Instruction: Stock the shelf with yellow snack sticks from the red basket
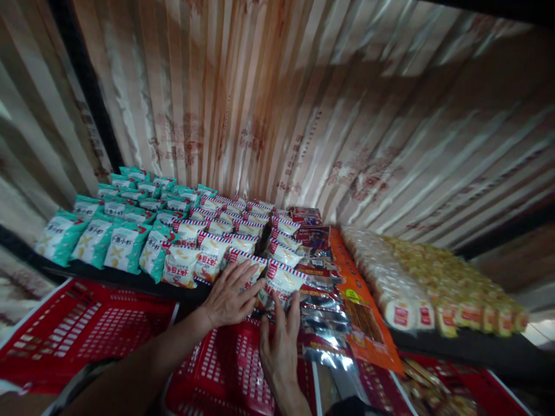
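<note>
Fingers stretched, my left hand [232,292] lies open across the front of a white snack bag [247,263] with a red-and-blue striped top edge. Just to its right stands a matching snack bag [284,280]; the fingertips of my right hand [281,341] touch its lower front, fingers apart. Neither hand is wrapped round a bag. More bags of the same kind [212,254] stand in rows behind and to the left. Further left are rows of green-and-white snack bags [125,245].
Red plastic baskets [108,312] sit below the shelf edge. To the right lie dark shiny packets [321,294], orange packets [364,312], clear-wrapped white rolls [401,312] and yellow-wrapped packs [468,312]. A pleated printed curtain [269,115] hangs behind the shelf.
</note>
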Demonstrator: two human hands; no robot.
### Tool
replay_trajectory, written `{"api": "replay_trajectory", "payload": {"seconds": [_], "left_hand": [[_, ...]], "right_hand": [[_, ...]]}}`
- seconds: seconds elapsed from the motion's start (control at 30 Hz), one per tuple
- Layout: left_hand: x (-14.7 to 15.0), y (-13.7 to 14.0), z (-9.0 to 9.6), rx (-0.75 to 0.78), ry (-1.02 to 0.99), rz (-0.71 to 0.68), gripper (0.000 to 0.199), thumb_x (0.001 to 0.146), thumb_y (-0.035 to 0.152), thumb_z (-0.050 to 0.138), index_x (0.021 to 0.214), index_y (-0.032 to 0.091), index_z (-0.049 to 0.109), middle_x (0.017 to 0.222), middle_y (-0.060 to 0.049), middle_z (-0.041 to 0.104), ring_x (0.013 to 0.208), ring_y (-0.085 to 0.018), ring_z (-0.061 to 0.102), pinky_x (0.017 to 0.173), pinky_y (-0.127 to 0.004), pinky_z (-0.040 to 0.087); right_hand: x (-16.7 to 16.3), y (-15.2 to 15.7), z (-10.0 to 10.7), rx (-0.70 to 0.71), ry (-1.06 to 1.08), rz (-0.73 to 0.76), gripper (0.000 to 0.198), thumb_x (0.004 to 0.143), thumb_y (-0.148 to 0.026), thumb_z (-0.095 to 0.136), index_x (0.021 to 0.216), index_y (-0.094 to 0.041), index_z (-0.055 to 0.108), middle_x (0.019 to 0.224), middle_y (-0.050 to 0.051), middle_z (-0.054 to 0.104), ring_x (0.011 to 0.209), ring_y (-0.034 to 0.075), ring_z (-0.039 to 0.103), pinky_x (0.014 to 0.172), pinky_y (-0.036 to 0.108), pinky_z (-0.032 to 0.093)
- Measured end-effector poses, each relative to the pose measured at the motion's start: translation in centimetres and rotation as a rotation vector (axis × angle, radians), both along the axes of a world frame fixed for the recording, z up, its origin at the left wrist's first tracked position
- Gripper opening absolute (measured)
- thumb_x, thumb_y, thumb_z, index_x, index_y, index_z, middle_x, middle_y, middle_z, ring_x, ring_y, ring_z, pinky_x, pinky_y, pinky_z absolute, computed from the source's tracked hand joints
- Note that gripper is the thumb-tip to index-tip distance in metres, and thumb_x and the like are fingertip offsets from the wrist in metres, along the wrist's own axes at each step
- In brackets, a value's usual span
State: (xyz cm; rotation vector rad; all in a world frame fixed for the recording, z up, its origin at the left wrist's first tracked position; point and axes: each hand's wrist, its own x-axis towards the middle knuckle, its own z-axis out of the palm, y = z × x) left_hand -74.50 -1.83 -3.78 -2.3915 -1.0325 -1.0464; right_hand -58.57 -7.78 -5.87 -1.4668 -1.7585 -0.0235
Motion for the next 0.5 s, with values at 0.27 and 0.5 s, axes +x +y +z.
{"api": "replay_trajectory", "payload": {"seconds": [0.27,0.5], "left_hand": [[1.0,-0.4,-1.3,0.000,0.077,0.002,0.050,0.085,0.034,0.054,0.133,0.030,0.043,0.144,-0.006,0.037,0.135,-0.024,0.026,0.110,-0.045,0.022],[1.6,-0.4,-1.6,0.034,0.115,0.046,0.051,0.086,0.040,0.053,0.134,0.026,0.042,0.143,-0.009,0.038,0.135,-0.025,0.027,0.110,-0.045,0.021]], "right_hand": [[0.6,0.4,0.0,0.026,-0.001,0.033,0.049,0.088,-0.019,0.041,0.137,-0.022,0.035,0.153,0.012,0.003,0.138,0.034,0.013,0.100,0.062,0.033],[1.6,0.4,0.5,-0.003,0.022,0.069,0.047,0.090,-0.020,0.039,0.137,-0.020,0.036,0.153,0.014,0.008,0.138,0.033,0.016,0.101,0.059,0.034]]}}
